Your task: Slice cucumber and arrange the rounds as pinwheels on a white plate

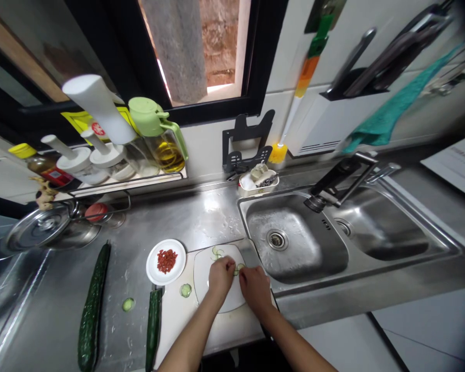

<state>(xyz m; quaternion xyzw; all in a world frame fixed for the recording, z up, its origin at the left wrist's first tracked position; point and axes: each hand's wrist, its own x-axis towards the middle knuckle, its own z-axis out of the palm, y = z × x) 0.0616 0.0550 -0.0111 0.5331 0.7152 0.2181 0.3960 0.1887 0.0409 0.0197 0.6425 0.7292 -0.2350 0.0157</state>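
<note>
Between left grip (221, 276) and right grip (254, 288), cucumber slices (240, 266); plate (202, 268) beneath

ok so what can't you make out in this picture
All in the head view:
White plate: partly hidden by the left hand and right hand.
Cucumber slices between the hands: fingers cover part, too small to tell the grip.
Red pieces on the round dish: too small to identify surely.
Handled utensils: lower ends hidden inside the wall rack.
Yellow-capped bottle: label blurred.
</note>
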